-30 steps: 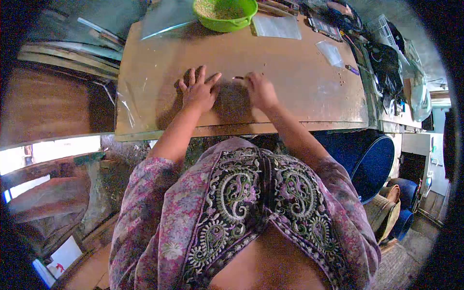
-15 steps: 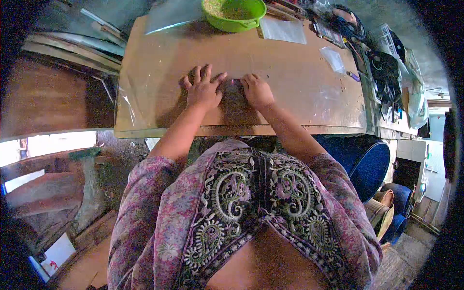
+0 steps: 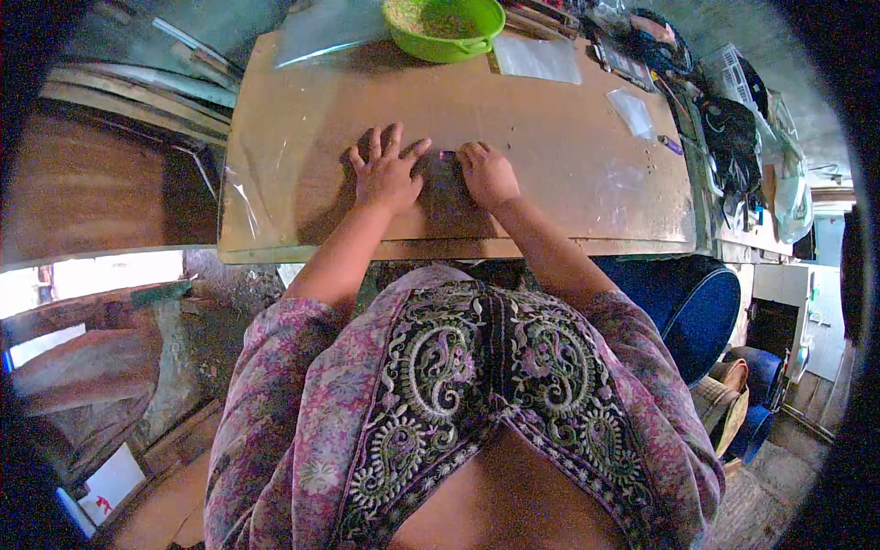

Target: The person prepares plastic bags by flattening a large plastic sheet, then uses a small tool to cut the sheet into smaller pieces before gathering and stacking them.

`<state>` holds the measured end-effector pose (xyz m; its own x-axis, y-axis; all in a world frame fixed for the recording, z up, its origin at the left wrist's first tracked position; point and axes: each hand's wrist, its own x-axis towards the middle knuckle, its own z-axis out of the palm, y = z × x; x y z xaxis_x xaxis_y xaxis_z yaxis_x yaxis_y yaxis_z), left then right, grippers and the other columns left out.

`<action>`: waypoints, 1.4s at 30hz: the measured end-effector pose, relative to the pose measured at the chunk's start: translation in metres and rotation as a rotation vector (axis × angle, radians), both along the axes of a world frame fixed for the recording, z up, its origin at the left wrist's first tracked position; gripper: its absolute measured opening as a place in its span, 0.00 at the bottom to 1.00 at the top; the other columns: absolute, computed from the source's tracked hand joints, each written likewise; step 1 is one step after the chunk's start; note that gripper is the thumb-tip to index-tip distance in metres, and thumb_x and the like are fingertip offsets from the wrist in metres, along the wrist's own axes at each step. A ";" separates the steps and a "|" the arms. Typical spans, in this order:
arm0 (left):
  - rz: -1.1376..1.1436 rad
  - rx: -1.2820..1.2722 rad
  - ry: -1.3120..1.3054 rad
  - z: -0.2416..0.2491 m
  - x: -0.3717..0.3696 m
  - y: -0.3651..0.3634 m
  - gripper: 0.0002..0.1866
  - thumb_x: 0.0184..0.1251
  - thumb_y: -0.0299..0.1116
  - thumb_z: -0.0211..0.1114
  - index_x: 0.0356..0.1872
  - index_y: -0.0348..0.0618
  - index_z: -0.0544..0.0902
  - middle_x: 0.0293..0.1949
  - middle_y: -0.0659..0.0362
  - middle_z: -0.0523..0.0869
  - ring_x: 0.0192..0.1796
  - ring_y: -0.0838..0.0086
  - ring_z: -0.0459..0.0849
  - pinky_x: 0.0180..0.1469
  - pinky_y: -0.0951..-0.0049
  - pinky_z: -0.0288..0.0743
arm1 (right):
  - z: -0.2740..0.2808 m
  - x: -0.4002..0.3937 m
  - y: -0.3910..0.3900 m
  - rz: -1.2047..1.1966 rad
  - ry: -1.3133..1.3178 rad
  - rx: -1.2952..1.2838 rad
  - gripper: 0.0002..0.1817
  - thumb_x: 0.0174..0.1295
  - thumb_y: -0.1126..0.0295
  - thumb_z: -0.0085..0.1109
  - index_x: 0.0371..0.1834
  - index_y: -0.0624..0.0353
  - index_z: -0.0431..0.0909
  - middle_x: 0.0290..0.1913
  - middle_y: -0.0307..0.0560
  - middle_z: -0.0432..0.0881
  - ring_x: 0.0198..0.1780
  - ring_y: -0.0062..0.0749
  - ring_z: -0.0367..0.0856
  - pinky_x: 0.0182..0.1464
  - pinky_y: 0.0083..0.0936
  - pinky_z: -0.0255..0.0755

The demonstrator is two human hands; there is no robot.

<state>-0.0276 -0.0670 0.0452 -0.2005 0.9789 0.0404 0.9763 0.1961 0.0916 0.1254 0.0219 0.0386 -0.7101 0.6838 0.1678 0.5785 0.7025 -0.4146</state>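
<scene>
My left hand [image 3: 389, 172] lies palm down on the brown tabletop [image 3: 302, 101], its fingers spread and nothing in its grasp. Just right of it, my right hand [image 3: 489, 174] rests on the board with the fingers curled and pressed together. At its fingertips, between the two hands, shows a small dark thing [image 3: 446, 156] with a pinkish-purple spot; I cannot tell what it is. Clear plastic film [image 3: 240, 203] with glossy reflections lies over the left part of the table.
A green basin [image 3: 445, 41] of yellowish grainy bits stands at the far edge. Clear plastic bags [image 3: 539, 60] lie right of it, with a smaller plastic piece [image 3: 631, 114] and a purple lighter-like item [image 3: 670, 145]. A dark blue drum [image 3: 683, 307] stands below the table's right side.
Both hands stay nearly in place. The small dark thing at my right fingertips shows slightly more plainly now.
</scene>
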 end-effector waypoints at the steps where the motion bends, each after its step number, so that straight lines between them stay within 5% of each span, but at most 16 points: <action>1: 0.000 0.000 0.000 0.000 0.000 0.000 0.28 0.51 0.40 0.55 0.57 0.71 0.62 0.64 0.57 0.51 0.64 0.53 0.46 0.57 0.37 0.38 | -0.002 0.000 0.001 0.018 0.006 0.000 0.10 0.55 0.69 0.41 0.32 0.59 0.72 0.36 0.49 0.73 0.43 0.44 0.70 0.47 0.34 0.66; 24: 0.017 0.010 -0.004 0.005 0.002 -0.001 0.27 0.49 0.42 0.58 0.55 0.70 0.66 0.63 0.58 0.53 0.65 0.56 0.47 0.58 0.41 0.39 | -0.023 0.000 0.008 0.039 0.041 0.091 0.10 0.53 0.69 0.42 0.34 0.59 0.73 0.37 0.49 0.74 0.43 0.43 0.71 0.47 0.34 0.66; 36: 0.002 0.058 -0.001 0.002 0.001 -0.002 0.27 0.48 0.42 0.59 0.54 0.70 0.67 0.62 0.57 0.55 0.64 0.56 0.48 0.57 0.40 0.41 | -0.007 -0.001 0.003 0.099 -0.220 0.179 0.10 0.52 0.69 0.43 0.34 0.57 0.74 0.38 0.46 0.74 0.45 0.39 0.70 0.48 0.29 0.65; 39: 0.001 0.054 -0.001 0.004 0.001 -0.002 0.27 0.48 0.42 0.59 0.54 0.70 0.68 0.62 0.57 0.55 0.64 0.56 0.49 0.56 0.40 0.42 | -0.015 -0.001 0.006 0.126 -0.075 0.245 0.08 0.53 0.70 0.44 0.33 0.57 0.73 0.37 0.49 0.73 0.43 0.38 0.71 0.45 0.31 0.67; 42: -0.006 0.075 0.013 0.000 0.000 -0.002 0.25 0.50 0.44 0.58 0.54 0.70 0.68 0.62 0.57 0.55 0.64 0.55 0.49 0.56 0.40 0.42 | -0.009 0.001 0.004 -0.131 0.188 0.036 0.06 0.54 0.70 0.45 0.31 0.57 0.72 0.32 0.49 0.75 0.36 0.37 0.75 0.37 0.31 0.69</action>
